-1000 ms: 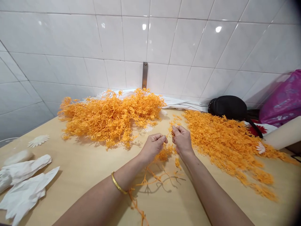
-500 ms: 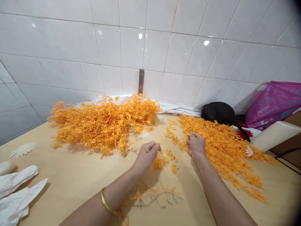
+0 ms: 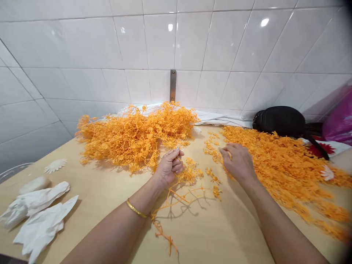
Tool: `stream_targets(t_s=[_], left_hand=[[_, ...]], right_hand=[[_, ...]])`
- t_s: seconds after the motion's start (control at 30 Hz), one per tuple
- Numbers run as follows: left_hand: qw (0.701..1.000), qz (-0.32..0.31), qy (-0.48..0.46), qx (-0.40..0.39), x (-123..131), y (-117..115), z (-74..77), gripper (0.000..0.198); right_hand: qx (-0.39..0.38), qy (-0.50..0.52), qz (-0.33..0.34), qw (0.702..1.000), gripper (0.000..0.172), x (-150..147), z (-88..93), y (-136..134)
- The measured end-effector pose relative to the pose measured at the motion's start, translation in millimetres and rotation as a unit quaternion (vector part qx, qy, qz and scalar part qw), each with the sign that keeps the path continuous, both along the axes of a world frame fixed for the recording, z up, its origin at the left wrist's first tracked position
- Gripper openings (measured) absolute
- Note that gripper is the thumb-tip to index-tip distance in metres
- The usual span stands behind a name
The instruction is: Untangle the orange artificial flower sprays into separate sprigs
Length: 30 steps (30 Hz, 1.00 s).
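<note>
My left hand (image 3: 168, 167) is closed, palm turned up, on an orange plastic flower stem (image 3: 176, 194). Bare forked twigs of that stem trail down over the table toward me, and its blossom cluster (image 3: 189, 172) lies beside my fingers. My right hand (image 3: 238, 161) hovers at the left edge of a spread heap of loose orange blossoms (image 3: 286, 172), thumb and fingers apart, with nothing visible between them. Some small loose blossoms (image 3: 213, 176) lie on the table between my hands. Behind my left hand rises a big tangled pile of orange flower stems (image 3: 137, 135).
A black pouch (image 3: 279, 121) and a purple plastic bag (image 3: 339, 117) stand at the back right. White cloth (image 3: 217, 119) runs along the tiled wall. White crumpled pieces (image 3: 46, 223) and a white petal disc (image 3: 55, 166) lie at the left on the wooden table (image 3: 110, 198).
My right hand's pinched fingers have parted at the blossom heap. My left hand has turned palm up, still closed on the stem. The whole view has shifted a little.
</note>
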<state>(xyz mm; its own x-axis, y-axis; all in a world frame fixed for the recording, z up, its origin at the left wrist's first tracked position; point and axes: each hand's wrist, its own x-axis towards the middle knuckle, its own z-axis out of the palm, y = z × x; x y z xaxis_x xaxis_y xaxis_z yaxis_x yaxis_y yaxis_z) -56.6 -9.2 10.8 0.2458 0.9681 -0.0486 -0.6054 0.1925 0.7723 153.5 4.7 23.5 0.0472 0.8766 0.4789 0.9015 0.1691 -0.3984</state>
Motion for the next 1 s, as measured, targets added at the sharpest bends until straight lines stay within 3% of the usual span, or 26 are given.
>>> stream_targets(t_s=[0.1,0.17,0.3,0.43,0.53,0.67,0.8,1.0], left_hand=[[1.0,-0.007,-0.022,-0.006,-2,1,0.4,0.025],[0.999,-0.002,-0.036,-0.006,-2,1,1.2,0.027],[0.997,0.068,-0.028,0.014,-1,2,0.9,0.026],[0.99,0.127,0.046,0.03,3,3,-4.4,0.029],[0.984,0.124,0.128,-0.005,7,1,-8.5,0.039],[0.976,0.051,0.209,0.016,13,-5,-10.0,0.032],[0.98,0.019,0.198,0.024,18,-12,-9.3,0.021],[0.984,0.032,0.177,0.001,19,-12,-7.0,0.011]], right_hand=[[-0.104,0.09,0.226,0.964,0.032,-30,-4.4,-12],[-0.133,0.057,0.295,0.944,0.039,-47,-10.3,-18],[-0.07,0.002,0.247,0.966,0.009,-56,-18.5,-18],[0.013,0.094,0.179,0.979,0.011,-47,-16.7,-13],[0.066,0.106,0.145,0.981,0.01,-44,-15.2,-12],[0.111,0.062,0.127,0.984,0.008,-47,-14.1,-13],[0.087,0.087,0.142,0.982,0.008,-54,-14.6,-16],[0.006,0.154,0.193,0.969,0.037,-54,-19.3,-12]])
